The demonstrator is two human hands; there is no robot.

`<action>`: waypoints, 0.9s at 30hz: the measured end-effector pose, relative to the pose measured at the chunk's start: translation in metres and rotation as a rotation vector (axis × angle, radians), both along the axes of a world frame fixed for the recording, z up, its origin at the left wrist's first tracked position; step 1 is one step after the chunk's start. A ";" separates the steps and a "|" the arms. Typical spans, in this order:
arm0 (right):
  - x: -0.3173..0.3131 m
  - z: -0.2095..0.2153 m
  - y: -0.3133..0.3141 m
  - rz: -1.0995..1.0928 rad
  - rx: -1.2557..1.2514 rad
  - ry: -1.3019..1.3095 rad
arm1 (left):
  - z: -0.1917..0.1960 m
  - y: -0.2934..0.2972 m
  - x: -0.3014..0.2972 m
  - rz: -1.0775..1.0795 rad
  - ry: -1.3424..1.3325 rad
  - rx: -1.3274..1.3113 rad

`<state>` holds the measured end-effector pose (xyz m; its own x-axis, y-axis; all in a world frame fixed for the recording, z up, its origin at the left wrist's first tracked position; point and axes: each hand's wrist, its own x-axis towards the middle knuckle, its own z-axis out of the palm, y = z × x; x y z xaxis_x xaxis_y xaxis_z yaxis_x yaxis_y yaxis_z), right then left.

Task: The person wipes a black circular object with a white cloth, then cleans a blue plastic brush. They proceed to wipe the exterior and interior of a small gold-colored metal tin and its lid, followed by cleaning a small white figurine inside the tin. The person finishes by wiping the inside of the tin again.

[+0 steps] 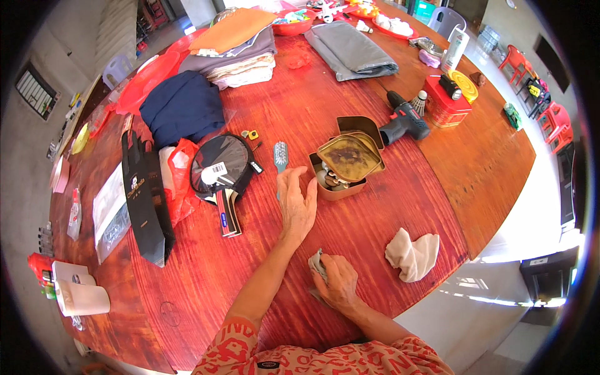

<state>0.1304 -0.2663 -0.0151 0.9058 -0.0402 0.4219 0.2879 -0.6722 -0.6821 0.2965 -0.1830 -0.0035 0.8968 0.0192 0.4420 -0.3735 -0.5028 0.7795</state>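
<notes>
My left hand (296,203) reaches forward with its fingers stretched out and thumb apart. It lies over the handle of a grey-green brush (280,154) with pale bristles, partly hiding it; contact is unclear. Just right of it stands an opened gold-brown tin (340,192) with small items inside. A stained inner lid or tray (351,156) rests tilted across its top. Closer to me, my right hand (338,281) is closed around a crumpled grey cloth (317,265), pressed near the table. A cream cloth (412,255) lies crumpled to its right.
Table tennis bats (222,172), one in a mesh-like black cover, lie left. Beyond the tin are a cordless drill (406,119), a shuttlecock (419,102) and a red tin (447,103). Folded fabrics (240,59), a black bag (147,200) and a paper roll (84,297) line the far and left sides.
</notes>
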 end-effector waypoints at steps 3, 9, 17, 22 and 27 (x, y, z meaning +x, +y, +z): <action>0.001 -0.002 0.000 0.027 -0.043 0.003 | 0.007 -0.018 0.012 -0.057 0.222 -0.341; 0.003 0.000 0.003 0.033 -0.070 -0.017 | -0.028 -0.024 0.020 0.046 0.153 -0.061; 0.010 -0.001 0.005 0.017 -0.139 0.012 | -0.026 -0.022 0.019 -0.107 0.497 -0.453; 0.012 0.002 0.004 0.028 -0.155 0.038 | -0.031 -0.025 0.018 -0.078 0.454 -0.379; 0.013 0.004 0.002 0.067 -0.161 0.049 | -0.009 -0.026 0.012 -0.131 0.612 -0.583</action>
